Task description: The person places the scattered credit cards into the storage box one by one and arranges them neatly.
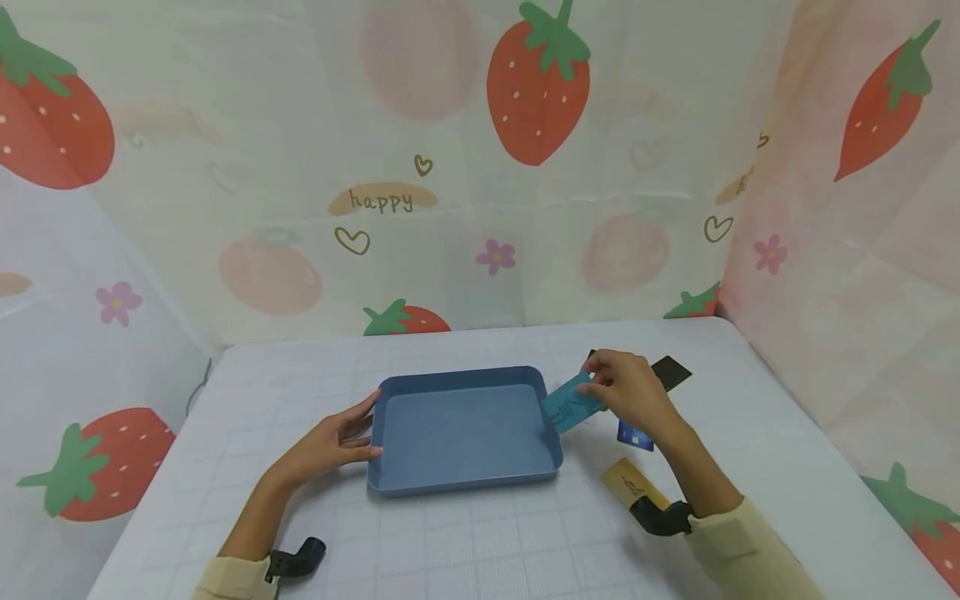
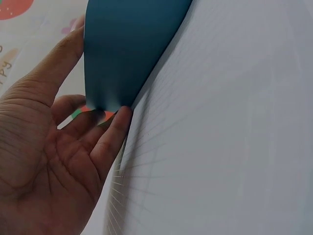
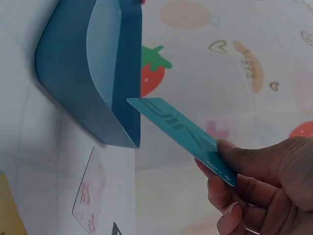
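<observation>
teal card (image 1: 566, 405) in right hand (image 1: 632, 390), pinched, front end over right rim of blue-grey tray (image 1: 465, 433); can't tell if touching. only in right wrist view: fingers under the card, thumb on printed face. tray: shallow, held at left end by left hand (image 1: 330, 446), thumb over rim per left wrist view. right of tray: blue card (image 1: 635, 436), black card (image 1: 674, 372) farther out, both partly behind right hand; gold card (image 1: 628, 481) off tray's near right corner, partly behind black wrist mount (image 1: 662, 518).

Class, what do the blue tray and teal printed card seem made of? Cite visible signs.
Blue tray: probably moulded plastic, matte to satin; smooth, even colour and rounded corners.
Teal printed card: likely plastic, smooth; thin, flat, crisp-edged, though coated cardboard is possible.
</observation>
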Motion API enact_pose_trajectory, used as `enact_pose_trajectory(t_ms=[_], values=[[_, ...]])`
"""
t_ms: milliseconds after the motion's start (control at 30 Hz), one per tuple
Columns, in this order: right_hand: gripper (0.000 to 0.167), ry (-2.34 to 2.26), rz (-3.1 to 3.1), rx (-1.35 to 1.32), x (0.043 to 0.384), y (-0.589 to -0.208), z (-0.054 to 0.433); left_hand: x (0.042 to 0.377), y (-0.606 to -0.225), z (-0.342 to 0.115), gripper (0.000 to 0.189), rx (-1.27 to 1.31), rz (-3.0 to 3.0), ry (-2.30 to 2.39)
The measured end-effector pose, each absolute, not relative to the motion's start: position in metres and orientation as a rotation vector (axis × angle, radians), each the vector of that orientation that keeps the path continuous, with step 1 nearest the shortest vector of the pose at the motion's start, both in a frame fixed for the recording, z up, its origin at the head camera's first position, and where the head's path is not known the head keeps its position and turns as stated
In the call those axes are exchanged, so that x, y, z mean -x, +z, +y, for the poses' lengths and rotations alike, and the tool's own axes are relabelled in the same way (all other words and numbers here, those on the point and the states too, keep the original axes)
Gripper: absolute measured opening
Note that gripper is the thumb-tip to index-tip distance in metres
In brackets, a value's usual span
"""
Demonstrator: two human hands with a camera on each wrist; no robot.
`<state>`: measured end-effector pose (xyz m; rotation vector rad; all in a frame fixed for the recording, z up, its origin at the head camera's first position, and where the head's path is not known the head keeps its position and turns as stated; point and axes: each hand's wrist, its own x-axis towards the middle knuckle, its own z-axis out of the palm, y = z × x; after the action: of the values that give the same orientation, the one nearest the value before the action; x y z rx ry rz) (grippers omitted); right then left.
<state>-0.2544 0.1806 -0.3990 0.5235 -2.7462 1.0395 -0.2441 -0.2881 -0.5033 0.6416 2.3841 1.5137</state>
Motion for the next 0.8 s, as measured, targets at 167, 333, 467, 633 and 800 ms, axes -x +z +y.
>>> enact_pose_trajectory(t_ms=[167, 333, 467, 633, 800], values=[[0.016, 1.043, -2.770, -0.537, 0.255, -0.398, 0.169, 0.244, -0.502, -0.288, 0.096, -0.634, 2.374, 1.512], [0.016, 1.010, -2.798, -0.550, 0.257, -0.398, 0.157, 0.245, -0.503, -0.288, 0.095, -0.643, 2.377, 1.505], [0.017, 1.011, -2.807, -0.581, 0.259, -0.399, 0.147, 0.245, -0.503, -0.289, 0.095, -0.647, 2.363, 1.522], [0.018, 1.061, -2.820, -0.602, 0.262, -0.401, 0.136, 0.244, -0.503, -0.290, 0.095, -0.646, 2.353, 1.535], [0.018, 1.085, -2.842, -0.627, 0.265, -0.404, 0.125, 0.245, -0.501, -0.289, 0.096, -0.643, 2.358, 1.527]])
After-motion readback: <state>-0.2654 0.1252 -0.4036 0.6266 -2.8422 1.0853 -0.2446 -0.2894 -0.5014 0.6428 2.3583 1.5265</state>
